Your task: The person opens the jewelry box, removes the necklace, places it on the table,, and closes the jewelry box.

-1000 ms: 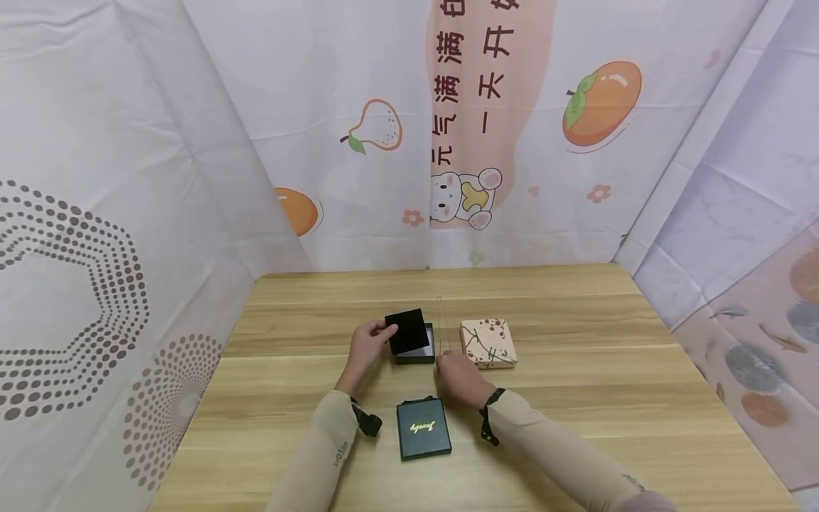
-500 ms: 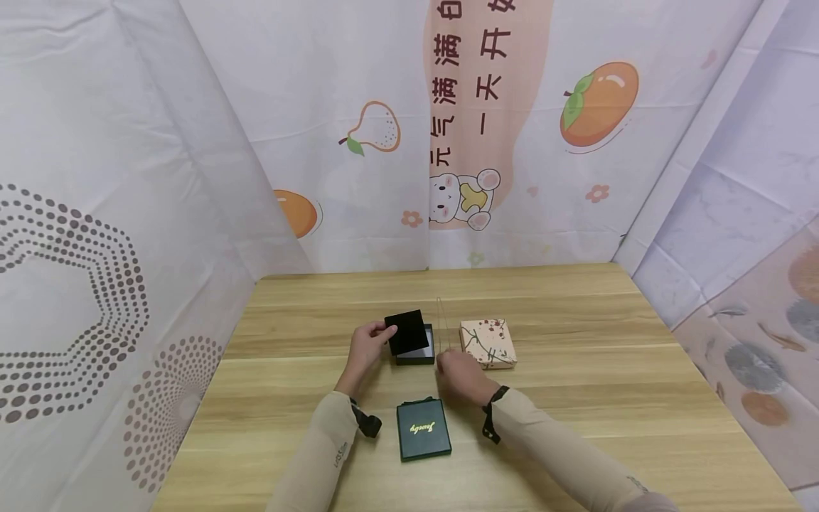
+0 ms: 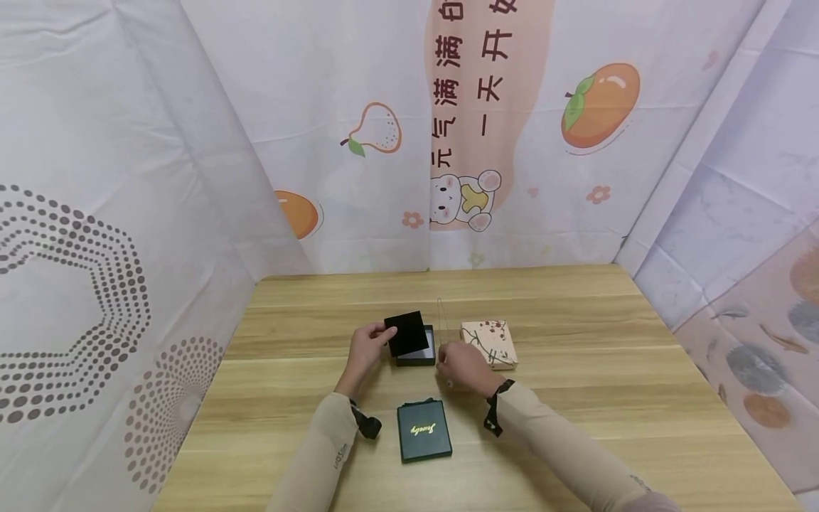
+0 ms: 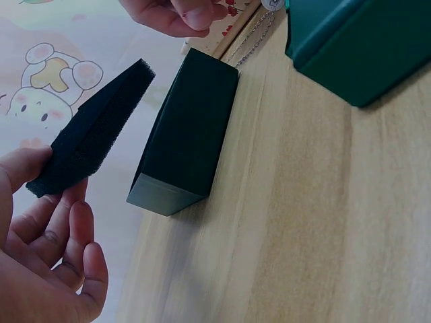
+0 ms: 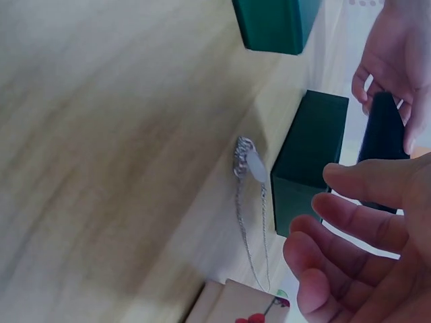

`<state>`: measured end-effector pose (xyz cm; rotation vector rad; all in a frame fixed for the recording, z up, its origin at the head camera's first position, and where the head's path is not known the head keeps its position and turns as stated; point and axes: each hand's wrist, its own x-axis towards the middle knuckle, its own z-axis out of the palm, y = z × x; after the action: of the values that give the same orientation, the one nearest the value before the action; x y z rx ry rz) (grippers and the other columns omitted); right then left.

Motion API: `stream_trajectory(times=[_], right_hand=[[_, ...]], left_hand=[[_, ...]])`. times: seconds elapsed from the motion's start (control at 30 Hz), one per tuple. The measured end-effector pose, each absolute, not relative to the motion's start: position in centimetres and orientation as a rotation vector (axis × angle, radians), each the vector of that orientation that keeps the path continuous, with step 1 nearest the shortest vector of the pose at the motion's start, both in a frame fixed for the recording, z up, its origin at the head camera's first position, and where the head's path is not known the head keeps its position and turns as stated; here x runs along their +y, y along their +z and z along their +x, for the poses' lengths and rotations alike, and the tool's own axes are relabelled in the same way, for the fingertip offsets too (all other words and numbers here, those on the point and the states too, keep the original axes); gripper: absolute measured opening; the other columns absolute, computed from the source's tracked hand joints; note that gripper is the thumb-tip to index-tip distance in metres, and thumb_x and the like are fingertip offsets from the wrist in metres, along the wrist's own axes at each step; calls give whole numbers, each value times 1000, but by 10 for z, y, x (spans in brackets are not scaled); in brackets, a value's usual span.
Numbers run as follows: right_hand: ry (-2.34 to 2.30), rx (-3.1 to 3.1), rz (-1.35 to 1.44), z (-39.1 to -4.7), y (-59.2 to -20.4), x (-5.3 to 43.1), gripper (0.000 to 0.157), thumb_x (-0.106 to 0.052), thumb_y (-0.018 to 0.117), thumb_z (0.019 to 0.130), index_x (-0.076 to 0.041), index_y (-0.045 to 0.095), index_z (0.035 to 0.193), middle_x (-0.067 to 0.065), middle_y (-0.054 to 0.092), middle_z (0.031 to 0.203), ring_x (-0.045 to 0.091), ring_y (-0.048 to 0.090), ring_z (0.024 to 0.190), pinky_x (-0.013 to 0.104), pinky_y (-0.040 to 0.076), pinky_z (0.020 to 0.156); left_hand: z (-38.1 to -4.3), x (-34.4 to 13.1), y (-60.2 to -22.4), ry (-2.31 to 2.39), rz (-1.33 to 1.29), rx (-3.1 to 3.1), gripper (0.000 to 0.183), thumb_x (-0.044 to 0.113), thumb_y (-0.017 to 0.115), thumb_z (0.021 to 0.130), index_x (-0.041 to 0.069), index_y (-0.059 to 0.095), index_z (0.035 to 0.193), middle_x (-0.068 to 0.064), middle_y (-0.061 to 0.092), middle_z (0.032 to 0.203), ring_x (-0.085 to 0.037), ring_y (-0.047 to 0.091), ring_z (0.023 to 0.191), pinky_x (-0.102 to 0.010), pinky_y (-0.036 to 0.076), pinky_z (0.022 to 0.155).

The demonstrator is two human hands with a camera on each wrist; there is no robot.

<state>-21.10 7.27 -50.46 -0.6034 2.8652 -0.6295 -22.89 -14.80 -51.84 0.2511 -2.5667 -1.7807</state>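
Observation:
My left hand [image 3: 367, 352] pinches a thin black foam pad [image 3: 403, 334] between thumb and fingers, holding it tilted above an open dark green jewelry box base [image 3: 416, 360]. The box's pale inside shows past the pad's edge. Right of the box, my right hand [image 3: 467, 366] hovers with loosely bent fingers and nothing between them. Under it a silver chain necklace [image 5: 240, 208] lies on the table, its links bunched by a pale oval pendant [image 5: 255, 165] and the rest stretched away in a long loop. In the head view the hand covers part of the chain.
A green lid [image 3: 424, 430] with gold "Jewelry" lettering lies nearer me on the wooden table [image 3: 576, 398]. To the right stands a cream box [image 3: 495, 338] with a floral branch print, its near-left corner behind my right hand. A printed curtain [image 3: 333, 213] hangs behind the table.
My right hand has come off the necklace, rising slightly away from me; the pendant now shows below it. My left hand and the foam pad have barely moved.

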Motion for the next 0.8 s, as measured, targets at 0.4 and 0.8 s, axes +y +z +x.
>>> stream_trajectory(times=[0.4,0.8], right_hand=[[-668,2871,-622,-217,-499,75,10,-15,67,87,-7,71,82,2,66,74,12,52,61,28,43,55],[-719,2899,-608,-224,-498,76,12,-16,71,87,-6,71,92,2,63,73,12,54,64,28,45,57]], left_hand=[[-227,-151,-519,-1783,252,-2556,37,30,70,90,-2,70,110,-17,71,101,-19,64,86,-30,52,74],[-227,-151,-522,-1778,238,-2560,37,31,70,90,-1,70,109,-15,71,99,-17,62,83,-27,50,71]])
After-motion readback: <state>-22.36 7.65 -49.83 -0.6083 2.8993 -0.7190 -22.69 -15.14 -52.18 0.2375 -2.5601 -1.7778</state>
